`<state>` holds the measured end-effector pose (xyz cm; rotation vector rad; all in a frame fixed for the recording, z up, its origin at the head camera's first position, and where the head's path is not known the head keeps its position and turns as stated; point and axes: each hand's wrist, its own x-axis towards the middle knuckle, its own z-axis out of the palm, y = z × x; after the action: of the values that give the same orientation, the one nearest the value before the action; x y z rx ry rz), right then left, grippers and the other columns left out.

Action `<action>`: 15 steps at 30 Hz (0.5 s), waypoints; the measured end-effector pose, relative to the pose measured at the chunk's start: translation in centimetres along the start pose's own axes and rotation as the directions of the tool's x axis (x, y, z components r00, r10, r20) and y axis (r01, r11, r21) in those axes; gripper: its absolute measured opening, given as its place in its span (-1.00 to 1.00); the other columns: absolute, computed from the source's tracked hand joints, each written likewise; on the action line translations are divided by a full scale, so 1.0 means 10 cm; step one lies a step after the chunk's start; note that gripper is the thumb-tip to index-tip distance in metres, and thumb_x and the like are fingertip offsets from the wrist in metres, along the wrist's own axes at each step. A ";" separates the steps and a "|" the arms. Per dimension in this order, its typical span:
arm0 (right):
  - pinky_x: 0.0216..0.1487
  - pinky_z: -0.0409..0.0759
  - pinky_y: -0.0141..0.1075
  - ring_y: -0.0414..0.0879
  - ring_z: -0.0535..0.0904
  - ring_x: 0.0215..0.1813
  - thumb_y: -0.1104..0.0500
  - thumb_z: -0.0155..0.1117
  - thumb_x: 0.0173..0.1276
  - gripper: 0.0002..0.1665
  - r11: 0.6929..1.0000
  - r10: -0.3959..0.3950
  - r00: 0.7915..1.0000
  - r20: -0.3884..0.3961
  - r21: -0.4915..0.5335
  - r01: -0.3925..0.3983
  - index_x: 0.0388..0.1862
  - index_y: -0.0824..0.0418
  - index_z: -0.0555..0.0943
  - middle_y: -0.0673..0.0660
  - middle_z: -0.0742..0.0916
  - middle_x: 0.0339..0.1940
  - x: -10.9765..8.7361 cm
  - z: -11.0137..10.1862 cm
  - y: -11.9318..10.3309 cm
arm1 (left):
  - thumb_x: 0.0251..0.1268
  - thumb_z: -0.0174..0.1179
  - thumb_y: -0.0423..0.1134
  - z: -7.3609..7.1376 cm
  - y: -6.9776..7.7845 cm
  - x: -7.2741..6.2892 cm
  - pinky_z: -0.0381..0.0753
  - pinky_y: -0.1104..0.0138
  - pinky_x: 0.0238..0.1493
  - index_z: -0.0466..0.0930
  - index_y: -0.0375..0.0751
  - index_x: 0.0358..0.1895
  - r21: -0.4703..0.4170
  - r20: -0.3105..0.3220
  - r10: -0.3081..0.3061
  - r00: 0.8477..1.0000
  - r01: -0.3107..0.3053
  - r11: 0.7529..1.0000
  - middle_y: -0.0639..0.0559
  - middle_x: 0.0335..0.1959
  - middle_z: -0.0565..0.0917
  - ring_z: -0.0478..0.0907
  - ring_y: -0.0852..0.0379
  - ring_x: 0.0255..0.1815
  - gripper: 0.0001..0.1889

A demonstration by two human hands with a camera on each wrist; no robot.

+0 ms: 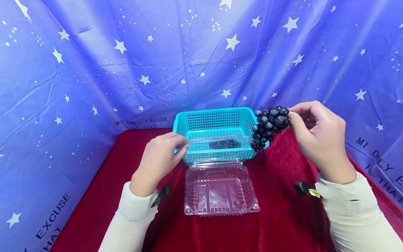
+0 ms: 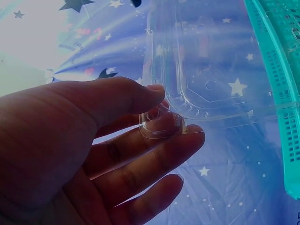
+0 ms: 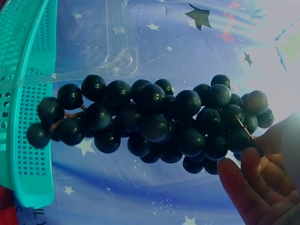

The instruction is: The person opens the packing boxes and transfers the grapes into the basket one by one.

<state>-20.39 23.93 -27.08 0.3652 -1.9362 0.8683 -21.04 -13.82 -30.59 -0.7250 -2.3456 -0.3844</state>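
My right hand [image 1: 321, 136] pinches the top end of a bunch of dark grapes [image 1: 270, 124], which hangs over the right end of a turquoise basket [image 1: 214, 113]. In the right wrist view the bunch [image 3: 154, 117] stretches from the fingertips to the basket's side. My left hand [image 1: 160, 159] holds the raised lid of a clear plastic clamshell box between thumb and fingers. The left wrist view shows the thumb on the lid's corner [image 2: 161, 119]. The box's hollow base [image 1: 220, 192] lies open in front of the basket. More dark grapes [image 1: 225, 144] show through the lid, inside the basket.
A dark red cloth [image 1: 277, 210] covers the table. Behind and on both sides hangs a blue curtain [image 1: 189, 52] with white stars and lettering. Black straps with small devices sit at both wrists.
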 end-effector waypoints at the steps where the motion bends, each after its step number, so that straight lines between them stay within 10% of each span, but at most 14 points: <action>1: -0.29 0.41 -0.69 -0.60 0.49 -0.40 0.34 0.37 0.31 -0.88 1.000 0.003 1.000 -0.003 0.002 -0.003 -0.20 0.34 0.77 -0.44 0.63 -0.36 0.01 0.02 -0.02 | 0.26 0.41 -0.28 0.00 0.00 0.00 0.70 0.23 -0.42 0.83 -0.04 -0.24 -0.001 0.001 0.000 1.000 0.000 1.000 0.14 -0.32 0.78 0.72 0.16 -0.37 -0.93; 15: -0.32 0.37 -0.59 -0.51 0.45 -0.40 0.28 0.36 0.37 -0.89 1.000 -0.007 0.999 0.045 -0.019 0.007 -0.18 0.29 0.76 -0.06 0.70 -0.38 0.14 0.23 0.09 | 0.26 0.41 -0.28 0.01 0.00 0.00 0.71 0.24 -0.40 0.83 -0.05 -0.23 -0.003 0.008 -0.004 1.000 0.004 1.000 0.14 -0.30 0.79 0.73 0.17 -0.35 -0.93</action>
<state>-23.07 23.10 -26.93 0.3830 -1.9827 0.8427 -21.08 -13.81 -30.67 -0.7248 -2.3550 -0.3879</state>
